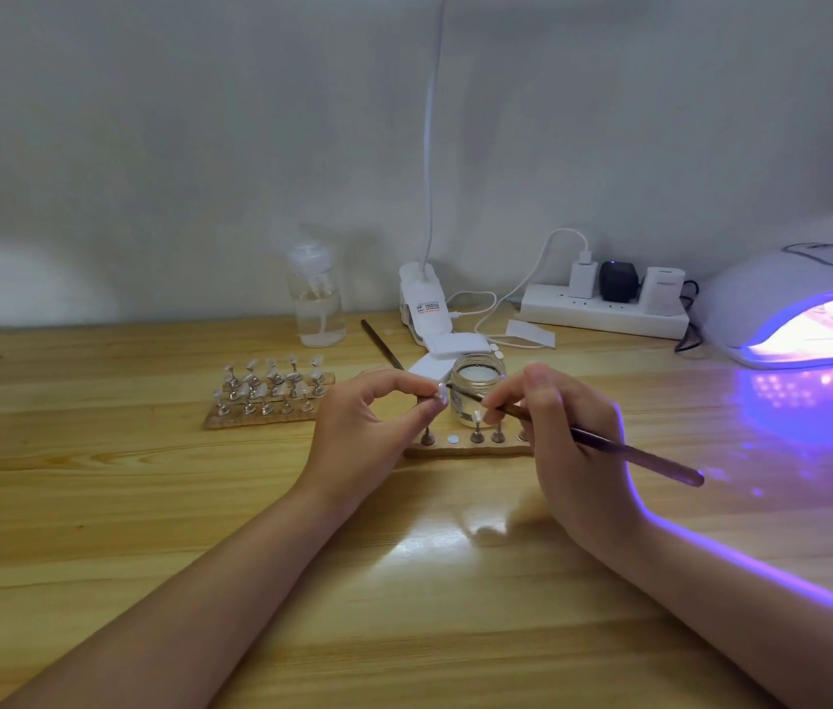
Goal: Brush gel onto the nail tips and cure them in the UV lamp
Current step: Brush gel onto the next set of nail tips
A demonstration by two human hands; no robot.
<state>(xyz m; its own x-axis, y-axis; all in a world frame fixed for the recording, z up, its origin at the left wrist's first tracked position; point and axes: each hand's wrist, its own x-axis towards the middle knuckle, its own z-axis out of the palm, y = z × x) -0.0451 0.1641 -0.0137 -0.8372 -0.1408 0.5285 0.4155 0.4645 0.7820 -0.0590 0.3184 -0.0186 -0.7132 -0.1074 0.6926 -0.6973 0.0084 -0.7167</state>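
Two hands [368, 427] [573, 442], one brush [608, 445], one nail tip [441, 393], two wooden stands [271, 409] [465, 447].

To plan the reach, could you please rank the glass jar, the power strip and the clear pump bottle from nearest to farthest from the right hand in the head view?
From the right hand:
1. Glass jar, just left of its fingertips.
2. Power strip, behind, by the wall.
3. Clear pump bottle, far back-left.

Glossy wooden table [148, 504], clear glass jar [478, 388]

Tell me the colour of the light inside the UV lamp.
Purple-violet glow from the UV lamp, seen in the head view.
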